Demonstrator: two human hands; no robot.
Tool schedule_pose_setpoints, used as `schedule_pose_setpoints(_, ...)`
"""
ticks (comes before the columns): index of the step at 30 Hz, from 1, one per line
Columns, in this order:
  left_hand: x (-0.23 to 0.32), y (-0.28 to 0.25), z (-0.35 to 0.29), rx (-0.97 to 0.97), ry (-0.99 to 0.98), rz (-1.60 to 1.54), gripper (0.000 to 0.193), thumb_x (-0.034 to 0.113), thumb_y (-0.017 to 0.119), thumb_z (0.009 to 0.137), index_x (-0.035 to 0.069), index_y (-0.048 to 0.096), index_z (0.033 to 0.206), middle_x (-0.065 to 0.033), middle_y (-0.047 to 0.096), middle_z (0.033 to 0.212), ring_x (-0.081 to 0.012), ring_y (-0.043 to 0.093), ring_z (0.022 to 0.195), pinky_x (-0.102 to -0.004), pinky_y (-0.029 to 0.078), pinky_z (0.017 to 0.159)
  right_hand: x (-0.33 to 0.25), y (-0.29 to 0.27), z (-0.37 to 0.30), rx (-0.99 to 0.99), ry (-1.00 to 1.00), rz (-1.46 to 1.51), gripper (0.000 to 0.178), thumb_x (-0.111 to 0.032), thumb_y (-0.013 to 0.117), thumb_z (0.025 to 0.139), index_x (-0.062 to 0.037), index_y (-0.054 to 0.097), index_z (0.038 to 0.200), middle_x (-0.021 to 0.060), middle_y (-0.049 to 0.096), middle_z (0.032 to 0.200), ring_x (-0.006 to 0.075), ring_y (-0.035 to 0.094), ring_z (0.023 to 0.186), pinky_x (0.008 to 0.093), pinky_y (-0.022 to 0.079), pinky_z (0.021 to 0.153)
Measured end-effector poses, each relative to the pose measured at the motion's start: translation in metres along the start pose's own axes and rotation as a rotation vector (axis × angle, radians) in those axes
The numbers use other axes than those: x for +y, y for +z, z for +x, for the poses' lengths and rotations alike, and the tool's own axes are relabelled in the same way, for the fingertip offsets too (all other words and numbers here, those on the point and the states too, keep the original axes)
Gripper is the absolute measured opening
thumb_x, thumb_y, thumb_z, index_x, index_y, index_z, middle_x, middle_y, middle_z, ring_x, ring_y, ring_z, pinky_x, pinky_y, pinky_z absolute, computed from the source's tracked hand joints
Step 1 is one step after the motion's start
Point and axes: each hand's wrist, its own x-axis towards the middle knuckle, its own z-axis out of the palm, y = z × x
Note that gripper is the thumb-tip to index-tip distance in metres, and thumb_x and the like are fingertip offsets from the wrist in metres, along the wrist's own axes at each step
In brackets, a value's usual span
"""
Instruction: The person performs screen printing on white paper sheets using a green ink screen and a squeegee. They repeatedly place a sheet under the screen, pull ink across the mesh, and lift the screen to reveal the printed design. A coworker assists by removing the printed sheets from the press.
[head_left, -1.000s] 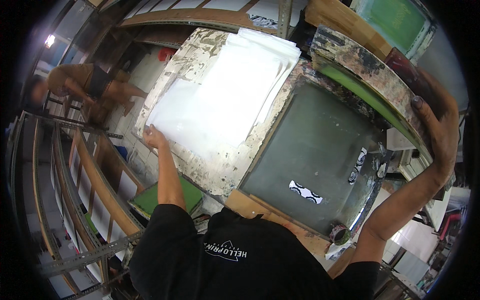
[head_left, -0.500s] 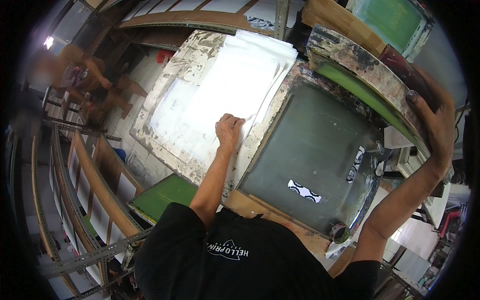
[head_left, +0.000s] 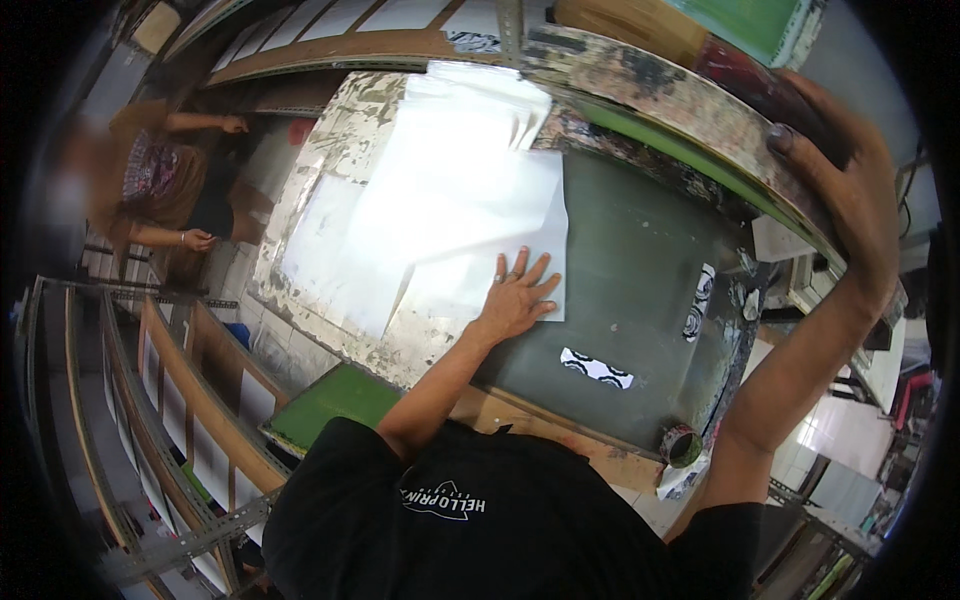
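My left hand [head_left: 517, 298] lies flat with spread fingers on a white paper sheet [head_left: 545, 215]. That sheet reaches from the fanned stack of white paper [head_left: 440, 140] over the left part of a dark grey printing board [head_left: 640, 260]. At the upper right, my right hand [head_left: 845, 175] is closed around the edge of a raised, paint-stained screen frame [head_left: 640, 80] with green mesh below it. A dark red block [head_left: 750, 78], perhaps a squeegee, rests by its fingers. Two black-and-white patterned strips [head_left: 597, 368] are on the board, apart from the sheet.
A roll of tape [head_left: 681, 445] sits at the board's near right corner. The paper rests on a paint-flaked table [head_left: 285, 235]. Near it lies a green screen [head_left: 335, 405]. Shelving racks [head_left: 205, 375] stand at left; another person [head_left: 165, 190] is beyond them.
My left hand has gone from pinching at the stack's edge to lying open further right and lower. A sheet has shifted right onto the grey board. The right hand still holds the frame.
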Motion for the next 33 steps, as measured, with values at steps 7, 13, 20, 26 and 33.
schedule_pose_setpoints(7,0.057,0.033,0.053,-0.210,0.314,-0.078,0.053,0.042,0.059,0.099,0.023,0.054,0.148,-0.0056,0.033,0.165,-0.0404,0.021,0.154,-0.0615,0.019,0.122,-0.015,-0.010,0.002,-0.167,0.112,0.038,0.056,-0.030,0.080,0.086,-0.0057,0.066,0.134,0.0128,0.072,0.122,0.0225,0.068,0.111,0.0336,0.048,0.102)
schedule_pose_setpoints(13,0.093,0.055,0.080,-0.323,0.478,-0.107,0.059,0.038,0.065,0.094,0.022,0.051,0.150,-0.0026,0.034,0.165,-0.0337,0.020,0.156,-0.0556,0.015,0.127,-0.066,-0.006,0.001,-0.043,-0.048,-0.089,0.048,-0.026,0.087,0.075,0.0016,0.075,0.112,0.0135,0.077,0.093,0.0183,0.072,0.083,0.0322,0.055,0.083)
schedule_pose_setpoints(20,0.068,-0.003,0.107,0.112,0.353,-0.331,0.065,0.030,0.073,0.089,0.016,0.052,0.149,-0.0131,0.052,0.151,-0.0354,0.045,0.142,-0.0511,0.032,0.120,0.009,-0.009,0.002,-0.100,0.007,0.098,0.051,-0.027,0.080,0.085,-0.0073,0.069,0.130,0.0142,0.074,0.115,0.0254,0.071,0.102,0.0349,0.051,0.097)
schedule_pose_setpoints(26,-0.110,-0.034,0.088,0.100,-0.447,0.195,0.067,0.055,0.040,0.104,0.013,0.042,0.156,-0.0183,0.034,0.163,-0.0416,0.027,0.152,-0.0613,0.018,0.122,-0.005,-0.007,0.003,-0.089,-0.023,0.081,0.049,-0.028,0.082,0.083,-0.0050,0.070,0.125,0.0136,0.074,0.108,0.0235,0.070,0.095,0.0337,0.051,0.091)
schedule_pose_setpoints(33,-0.187,-0.075,0.065,0.178,-0.736,0.336,0.076,0.057,0.043,0.103,0.008,0.034,0.159,-0.0202,0.026,0.166,-0.0436,0.018,0.154,-0.0608,0.014,0.123,-0.011,-0.006,0.002,-0.067,-0.046,0.048,0.048,-0.030,0.084,0.081,-0.0024,0.072,0.118,0.0129,0.075,0.100,0.0212,0.069,0.088,0.0324,0.051,0.085)
